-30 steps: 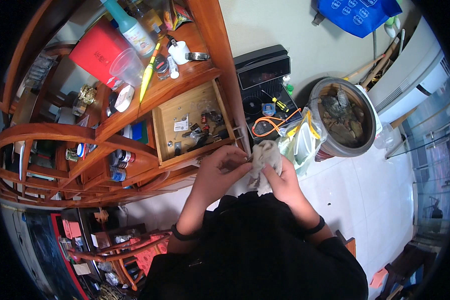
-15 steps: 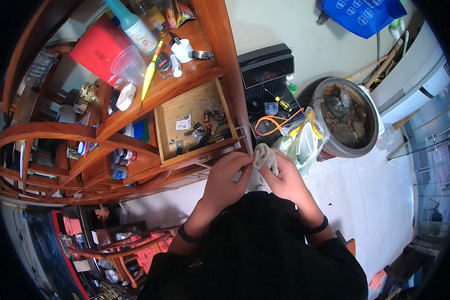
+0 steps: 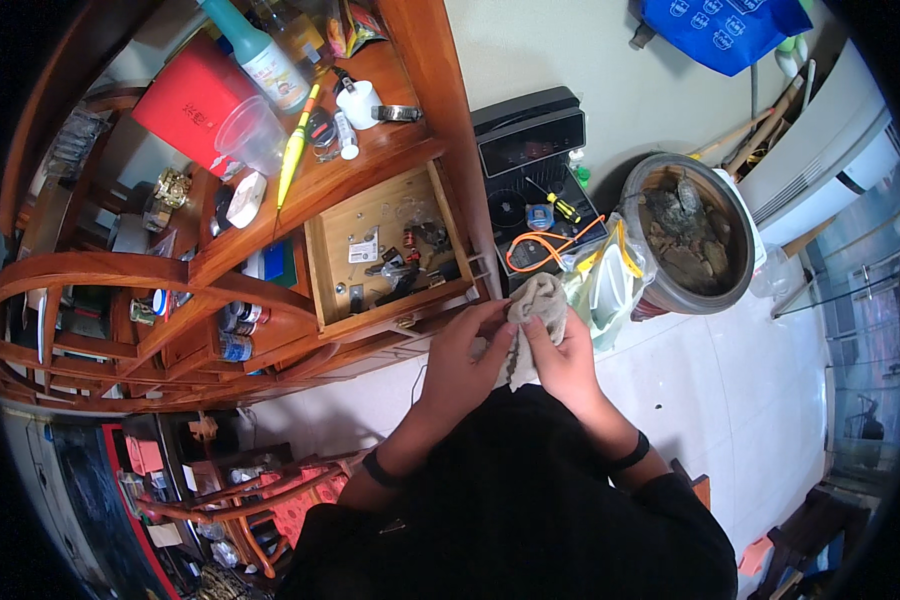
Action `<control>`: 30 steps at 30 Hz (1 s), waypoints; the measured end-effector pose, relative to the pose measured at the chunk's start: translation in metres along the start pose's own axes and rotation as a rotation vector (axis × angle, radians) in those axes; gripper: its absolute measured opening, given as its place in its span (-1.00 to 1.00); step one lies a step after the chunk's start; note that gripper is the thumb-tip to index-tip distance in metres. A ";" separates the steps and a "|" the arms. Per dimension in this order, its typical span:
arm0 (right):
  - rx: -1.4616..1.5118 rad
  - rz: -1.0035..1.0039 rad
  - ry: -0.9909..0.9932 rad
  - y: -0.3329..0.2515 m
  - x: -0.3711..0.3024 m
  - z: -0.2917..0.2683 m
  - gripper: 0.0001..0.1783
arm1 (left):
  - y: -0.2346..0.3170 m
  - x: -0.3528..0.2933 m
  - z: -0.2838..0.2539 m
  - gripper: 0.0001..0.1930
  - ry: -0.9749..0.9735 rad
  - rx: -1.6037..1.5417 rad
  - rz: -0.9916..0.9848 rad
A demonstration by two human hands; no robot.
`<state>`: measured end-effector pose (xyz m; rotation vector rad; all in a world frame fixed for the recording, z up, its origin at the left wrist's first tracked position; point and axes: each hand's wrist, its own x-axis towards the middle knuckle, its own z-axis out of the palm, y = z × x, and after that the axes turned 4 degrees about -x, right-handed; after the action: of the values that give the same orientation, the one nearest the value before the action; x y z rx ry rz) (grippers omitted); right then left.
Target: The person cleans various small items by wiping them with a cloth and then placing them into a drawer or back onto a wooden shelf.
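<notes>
A crumpled beige cloth [image 3: 536,300] is bunched up in front of my body, between my two hands. My right hand [image 3: 573,368] grips it from the right, the thumb pressed against its front. On the other side my left hand [image 3: 460,362] pinches the cloth's left edge with bent fingers. The lower part of the cloth hangs between the palms. Whether anything is wrapped inside it is hidden.
Ahead to the left, an open wooden drawer [image 3: 320,270] holds small parts. Above it a shelf carries a white mug [image 3: 358,104] and a yellow fishing float [image 3: 292,165]. A black appliance [image 3: 530,140], a plastic bag [image 3: 610,290] and a large pot [image 3: 638,235] stand ahead.
The cloth has been turned and spread a little, so more of it shows above and below my fingers. Both hands have shifted slightly with it.
</notes>
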<state>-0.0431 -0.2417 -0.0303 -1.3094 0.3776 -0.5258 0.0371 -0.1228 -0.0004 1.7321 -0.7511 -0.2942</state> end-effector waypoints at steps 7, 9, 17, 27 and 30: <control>-0.590 -0.240 -0.295 -0.014 0.015 -0.018 -0.80 | -0.019 0.008 -0.028 -0.73 -0.249 0.287 0.172; -0.715 -0.180 -0.423 -0.011 0.017 -0.020 -0.81 | -0.021 0.008 -0.033 -0.71 -0.322 0.350 0.178; -0.292 -0.064 -0.219 0.003 0.008 -0.004 -0.78 | -0.019 0.009 -0.029 -0.77 -0.157 -0.002 -0.091; -0.334 -0.126 -0.190 0.010 0.008 0.004 -0.80 | -0.026 0.000 -0.023 -0.79 -0.047 -0.106 -0.013; -0.394 -0.139 -0.205 0.007 0.006 0.004 -0.79 | -0.026 0.000 -0.023 -0.78 -0.045 -0.057 0.014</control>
<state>-0.0344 -0.2407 -0.0365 -1.7633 0.2262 -0.4406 0.0582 -0.1014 -0.0175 1.6703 -0.7801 -0.3428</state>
